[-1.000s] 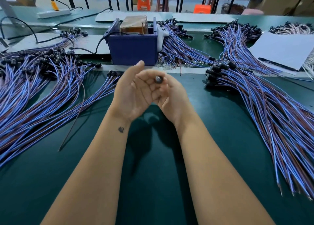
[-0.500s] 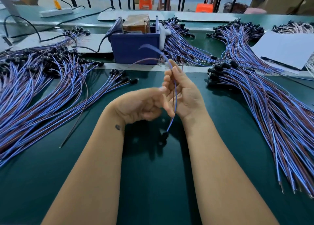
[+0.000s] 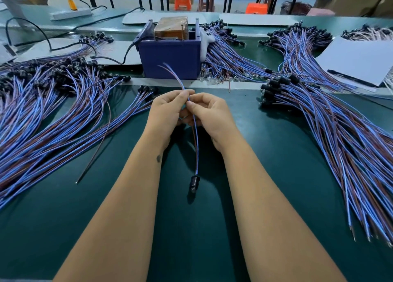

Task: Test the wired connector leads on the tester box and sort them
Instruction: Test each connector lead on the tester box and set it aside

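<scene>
Item in hand: one wired connector lead [image 3: 195,137], being held upright between both hands over the green mat [image 3: 265,164]. The left hand [image 3: 168,111] is being closed on the wires, fingertips pinched together at the upper part; the right hand [image 3: 210,113] is being curled round them just beside it, thumb pressed to the blue strand. The black connector [image 3: 194,183] is hanging free below the wrists, close above the mat; the bare wire ends [image 3: 168,67] are being pointed toward the tester box [image 3: 171,56].

Handling note (judgement): the two stripped ends are best being kept parted and steady, one per hand, so that each is being brought to its own contact on the box; the dangling connector should be kept from swinging.

Containers: the tester box, blue and open-topped, is being occupied by a brown block [image 3: 171,27] with upright metal pins; a black cable [image 3: 127,54] is being led in at its left side. What lies deeper inside cannot be told.

Stock: a left pile [image 3: 42,111] and a right pile [image 3: 340,132] of like leads are lying loose on the mat, uncontained; which is tested cannot be told.
</scene>
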